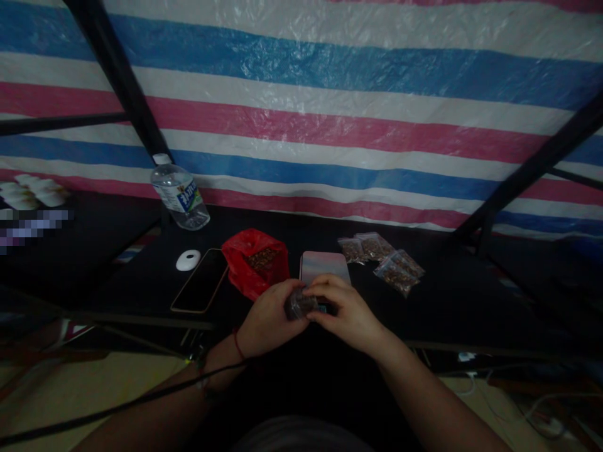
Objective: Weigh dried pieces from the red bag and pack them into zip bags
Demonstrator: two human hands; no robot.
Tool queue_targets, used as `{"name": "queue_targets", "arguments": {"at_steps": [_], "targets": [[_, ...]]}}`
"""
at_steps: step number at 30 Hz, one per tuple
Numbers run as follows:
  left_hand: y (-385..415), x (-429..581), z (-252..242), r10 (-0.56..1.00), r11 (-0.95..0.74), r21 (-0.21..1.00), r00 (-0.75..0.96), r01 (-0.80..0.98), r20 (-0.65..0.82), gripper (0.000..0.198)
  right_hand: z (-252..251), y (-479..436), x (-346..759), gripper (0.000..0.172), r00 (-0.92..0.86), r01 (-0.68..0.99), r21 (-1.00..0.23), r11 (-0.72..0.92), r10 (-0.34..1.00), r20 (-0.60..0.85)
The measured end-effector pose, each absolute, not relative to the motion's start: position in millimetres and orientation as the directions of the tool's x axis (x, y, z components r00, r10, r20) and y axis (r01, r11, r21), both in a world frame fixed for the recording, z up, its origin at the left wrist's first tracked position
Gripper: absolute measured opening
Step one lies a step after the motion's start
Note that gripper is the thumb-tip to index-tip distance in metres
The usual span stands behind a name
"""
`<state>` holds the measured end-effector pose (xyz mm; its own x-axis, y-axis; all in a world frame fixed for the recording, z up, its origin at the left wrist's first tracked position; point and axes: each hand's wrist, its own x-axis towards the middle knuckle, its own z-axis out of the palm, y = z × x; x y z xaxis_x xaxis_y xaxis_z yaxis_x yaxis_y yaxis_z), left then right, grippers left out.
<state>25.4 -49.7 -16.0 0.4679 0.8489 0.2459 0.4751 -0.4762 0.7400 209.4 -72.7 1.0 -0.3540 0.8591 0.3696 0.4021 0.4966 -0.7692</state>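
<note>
My left hand (268, 320) and my right hand (348, 311) meet near the table's front edge, both closed around a small clear plastic bag (300, 304). What the bag contains is too dark to make out. Right behind the fingers lies a flat, shiny-topped device (325, 263), partly hidden by my right hand; a small bluish patch shows under that hand. To the left, a red plastic bag (235, 263) stands open with brown grains (262, 258) inside. Several small zip bags (400, 273) of brown bits lie to the right.
A phone (200, 280) and a white oval object (188, 260) lie left of the red bag. Behind them stands a clear labelled bottle (181, 194). White-capped containers (35, 190) sit far left. A striped plastic sheet (330, 119) hangs behind the black table (452, 314), between dark posts.
</note>
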Motion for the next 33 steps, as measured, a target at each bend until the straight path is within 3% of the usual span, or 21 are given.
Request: {"name": "queue_targets", "arguments": {"at_steps": [7, 13, 19, 24, 27, 30, 33], "targets": [[-58, 29, -15, 0.835, -0.441, 0.825, 0.498, 0.354, 0.232, 0.032, 14, -85, 206, 0.052, -0.441, 0.466, -0.644, 0.607, 0.79, 0.425], [-58, 25, -13, 0.848, -0.395, 0.894, 0.459, 0.213, 0.265, 0.036, 18, -89, 208, 0.048, -0.379, 0.466, -0.659, 0.59, 0.806, 0.454], [-54, 21, -14, 0.845, -0.391, 0.909, 0.448, 0.147, 0.291, 0.038, 21, -91, 210, 0.055, -0.361, 0.519, -0.67, 0.531, 0.846, 0.392], [-60, 8, -4, 0.82, -0.344, 0.939, 0.479, -0.024, 0.313, 0.044, 10, -78, 218, 0.044, -0.221, 0.5, -0.737, 0.456, 0.889, 0.4], [-63, 0, 3, 0.837, -0.397, 0.915, 0.38, -0.071, 0.393, 0.049, -8, -58, 229, 0.047, -0.101, 0.513, -0.75, 0.417, 0.897, 0.43], [-53, -4, 2, 0.887, -0.352, 0.921, 0.255, -0.168, 0.386, 0.045, -30, -36, 241, 0.048, -0.073, 0.659, -0.644, 0.389, 0.885, 0.459], [-34, -8, -1, 0.917, -0.344, 0.933, 0.177, -0.106, 0.358, 0.043, -51, -18, 250, 0.041, -0.048, 0.736, -0.596, 0.322, 0.902, 0.428]]}}
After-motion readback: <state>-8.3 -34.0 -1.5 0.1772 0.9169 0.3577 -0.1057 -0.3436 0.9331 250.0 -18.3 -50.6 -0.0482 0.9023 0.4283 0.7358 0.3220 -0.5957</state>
